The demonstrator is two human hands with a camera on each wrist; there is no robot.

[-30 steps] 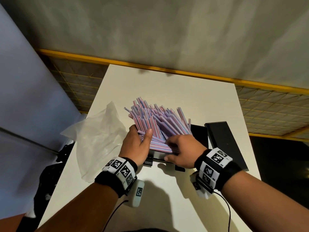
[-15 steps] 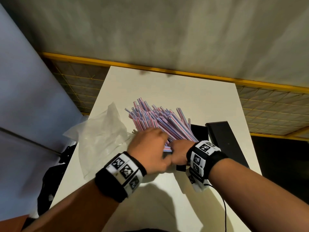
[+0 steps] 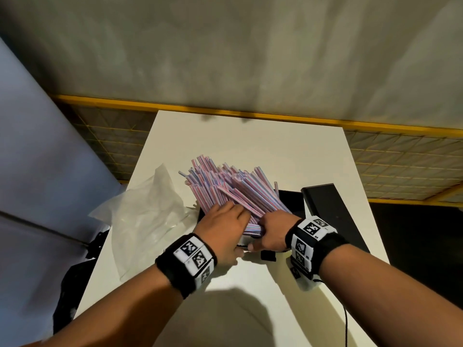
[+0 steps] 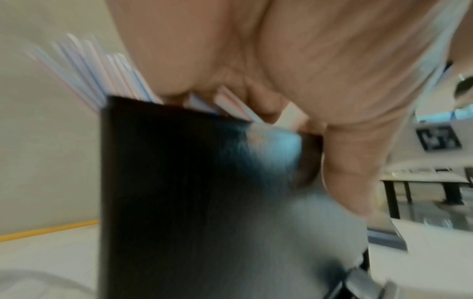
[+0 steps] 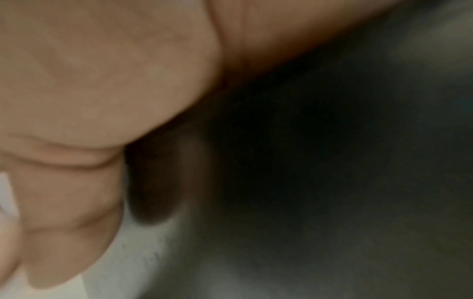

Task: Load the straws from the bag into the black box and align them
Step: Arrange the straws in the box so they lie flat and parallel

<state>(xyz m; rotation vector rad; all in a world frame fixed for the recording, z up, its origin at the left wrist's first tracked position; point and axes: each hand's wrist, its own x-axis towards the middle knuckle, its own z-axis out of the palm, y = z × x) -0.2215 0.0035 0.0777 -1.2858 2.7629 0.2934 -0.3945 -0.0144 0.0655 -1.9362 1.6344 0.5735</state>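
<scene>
While the left hand (image 3: 223, 221) lies flat-fingered on the straws (image 3: 233, 189) at frame centre, the right hand (image 3: 271, 231) curls round their lower ends over the black box (image 3: 290, 199).

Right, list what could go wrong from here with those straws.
1. The straws fan far past the black box, some crossing; they may slide out onto the white table.
2. The left hand and right hand press the near ends; an uneven push could tip the box.
3. The plastic bag lies against the box and might get dragged along.
</scene>
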